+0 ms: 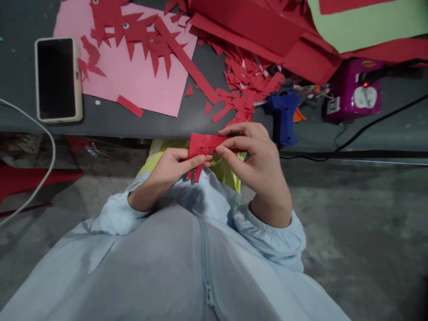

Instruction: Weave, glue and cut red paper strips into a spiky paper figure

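Between my two hands, just off the table's front edge, is a small piece of woven red paper strips (202, 141). My left hand (170, 168) pinches its lower left side with the thumb on top, and loose strip ends hang below. Fingers of my right hand (256, 156) are closed on the strips at the right side of the piece; part of the paper is hidden behind them. Beyond the hands, a pink sheet (147, 96) carries red paper fish-like cutouts (129, 31) with eyes. A heap of red paper scraps (242, 89) lies near my right hand.
A blue glue gun (284, 111) rests at the table edge, right of the scraps. Beside it sits a purple power socket box (356, 91) with black cables. A phone (56, 80) lies at left, near a white cable (51, 151). Red and green sheets (368, 29) cover the back right.
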A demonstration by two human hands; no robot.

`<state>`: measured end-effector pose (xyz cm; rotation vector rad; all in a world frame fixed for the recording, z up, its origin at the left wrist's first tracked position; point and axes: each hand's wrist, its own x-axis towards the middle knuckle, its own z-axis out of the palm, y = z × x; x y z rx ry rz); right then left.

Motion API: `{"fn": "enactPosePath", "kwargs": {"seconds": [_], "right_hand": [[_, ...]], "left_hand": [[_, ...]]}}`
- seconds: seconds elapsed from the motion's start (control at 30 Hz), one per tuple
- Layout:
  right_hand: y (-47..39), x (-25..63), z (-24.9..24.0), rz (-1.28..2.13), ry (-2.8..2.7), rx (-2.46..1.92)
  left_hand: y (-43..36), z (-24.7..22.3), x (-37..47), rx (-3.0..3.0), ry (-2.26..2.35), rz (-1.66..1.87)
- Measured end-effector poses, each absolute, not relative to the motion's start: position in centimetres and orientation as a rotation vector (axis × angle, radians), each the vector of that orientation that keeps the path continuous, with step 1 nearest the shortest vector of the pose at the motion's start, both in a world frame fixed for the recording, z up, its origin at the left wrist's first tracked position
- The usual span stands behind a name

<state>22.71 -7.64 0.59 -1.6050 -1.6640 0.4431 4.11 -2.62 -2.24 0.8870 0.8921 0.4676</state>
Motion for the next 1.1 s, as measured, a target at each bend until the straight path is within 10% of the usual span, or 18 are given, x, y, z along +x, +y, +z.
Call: {"fn": "enactPosePath", "kwargs": {"seconds": [1.1], "right_hand": [[-7.4, 22.2, 0.7, 0.476, -1.585, -1.599]], "left_hand": [[-2.6, -1.8, 4.1, 0.84, 0.829, 0.46]]}}
